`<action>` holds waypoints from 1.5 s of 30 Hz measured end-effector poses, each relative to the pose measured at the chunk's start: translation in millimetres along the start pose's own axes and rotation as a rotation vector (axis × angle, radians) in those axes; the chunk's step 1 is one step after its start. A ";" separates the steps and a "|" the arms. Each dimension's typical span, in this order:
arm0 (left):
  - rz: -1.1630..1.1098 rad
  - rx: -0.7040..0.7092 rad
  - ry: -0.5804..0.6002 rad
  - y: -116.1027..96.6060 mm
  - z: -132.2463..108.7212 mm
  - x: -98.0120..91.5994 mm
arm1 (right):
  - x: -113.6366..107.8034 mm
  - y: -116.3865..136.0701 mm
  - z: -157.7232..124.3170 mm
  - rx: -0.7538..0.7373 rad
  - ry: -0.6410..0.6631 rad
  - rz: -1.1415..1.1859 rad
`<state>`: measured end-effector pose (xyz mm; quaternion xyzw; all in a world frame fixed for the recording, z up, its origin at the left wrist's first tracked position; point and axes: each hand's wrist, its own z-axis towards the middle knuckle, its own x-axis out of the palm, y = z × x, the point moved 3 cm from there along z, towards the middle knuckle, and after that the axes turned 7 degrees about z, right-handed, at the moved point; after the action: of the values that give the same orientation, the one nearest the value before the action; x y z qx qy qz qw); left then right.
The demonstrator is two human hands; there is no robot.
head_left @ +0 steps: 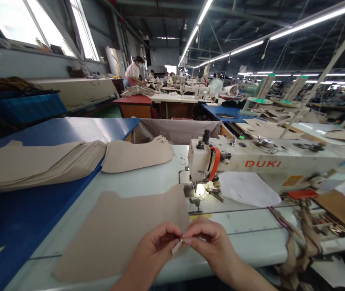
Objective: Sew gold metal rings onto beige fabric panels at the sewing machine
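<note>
Left hand (157,245) and right hand (210,241) pinch a brassy bit (181,241) near the worktop's (139,182) front edge; the panel (120,230) shows no stitching.

Left hand (157,245) and right hand (213,242) meet in close pinch, thumbs (193,242) against forefingers (197,229), fingertips nearly together at grip. Other fingers partly hidden. Bare forearms (248,277) slant down and outward from grip, one each side.

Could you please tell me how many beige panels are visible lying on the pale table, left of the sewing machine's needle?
2: the near panel, partly covered in view by the left hand, and the far panel, beyond it. More may be hidden beneath the far panel.
</note>
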<state>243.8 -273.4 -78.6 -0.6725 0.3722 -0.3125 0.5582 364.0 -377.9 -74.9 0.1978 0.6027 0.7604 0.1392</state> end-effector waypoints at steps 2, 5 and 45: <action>0.027 -0.010 0.006 -4.1 -2.7 0.2 | -0.6 1.2 0.0 0.018 -0.006 0.013; 0.000 -0.047 0.039 -8.8 -4.9 1.7 | -1.0 2.8 0.2 0.046 0.004 0.018; -0.428 -0.333 -0.086 -10.3 -13.3 17.3 | 11.2 -2.3 0.8 0.376 0.051 0.414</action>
<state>243.3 -294.0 -66.0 -0.8308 0.2440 -0.3290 0.3767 354.4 -371.6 -75.4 0.3200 0.6831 0.6524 -0.0733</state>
